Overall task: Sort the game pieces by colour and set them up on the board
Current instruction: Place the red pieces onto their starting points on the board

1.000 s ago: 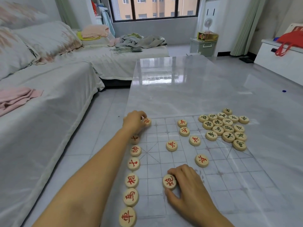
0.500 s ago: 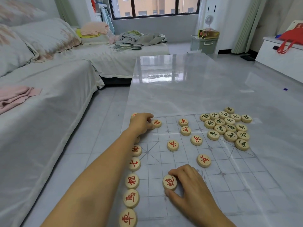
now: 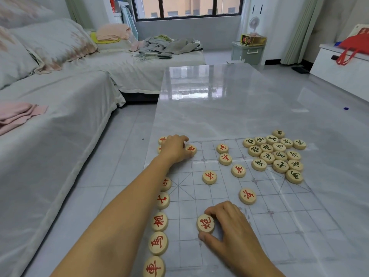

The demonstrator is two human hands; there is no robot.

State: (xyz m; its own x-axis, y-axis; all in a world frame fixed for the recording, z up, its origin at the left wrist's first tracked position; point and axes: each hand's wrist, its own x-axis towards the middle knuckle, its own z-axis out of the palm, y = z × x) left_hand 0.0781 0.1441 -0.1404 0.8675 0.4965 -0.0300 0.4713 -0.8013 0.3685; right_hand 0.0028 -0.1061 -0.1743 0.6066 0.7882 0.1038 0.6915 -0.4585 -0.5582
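Though the forearm hides part of the left-edge column, four of its red pieces read 車 (image 3: 154, 267), 馬 (image 3: 158, 243), 相 (image 3: 159, 221) and 士 (image 3: 162, 200). The right hand (image 3: 231, 232) pinches the red 炮 piece (image 3: 205, 223) between thumb and curled fingers on the near part of the board (image 3: 279, 226). The left hand (image 3: 174, 148) curls round another red piece (image 3: 191, 150) at the far-left corner, its character unclear. Five red 兵 pieces (image 3: 209, 177) lie mid-board. Sixteen dark-lettered pieces (image 3: 267, 157) cluster at the far right.

L hand (image 3: 175, 149) & R hand (image 3: 231, 226) bare; forearms (image 3: 119, 208) bare too, right to frame edge.
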